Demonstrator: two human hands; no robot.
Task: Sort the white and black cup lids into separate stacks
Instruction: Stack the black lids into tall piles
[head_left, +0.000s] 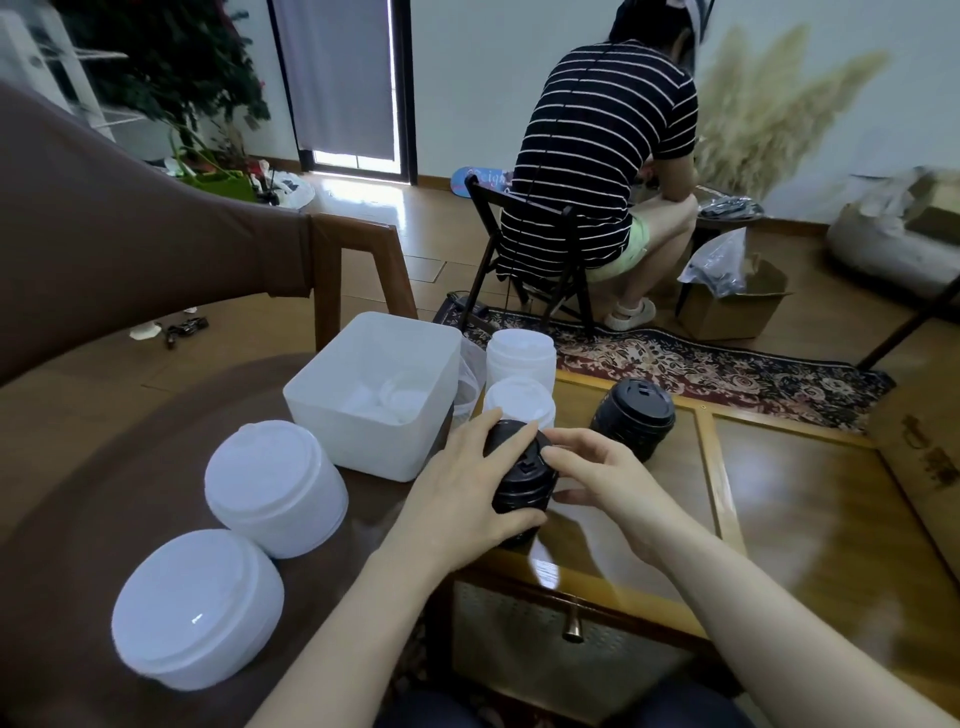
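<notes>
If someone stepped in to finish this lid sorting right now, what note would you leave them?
Left hand: wrapped round the near black lid stack, steadying it.
Right hand: fingertips on that stack's top lid, grip loose.
Done: a second black stack stands further right on the glass table; white stacks stand behind the hands and at left.
Left: some white lids remain in the white bin; stack them with the whites.
</notes>
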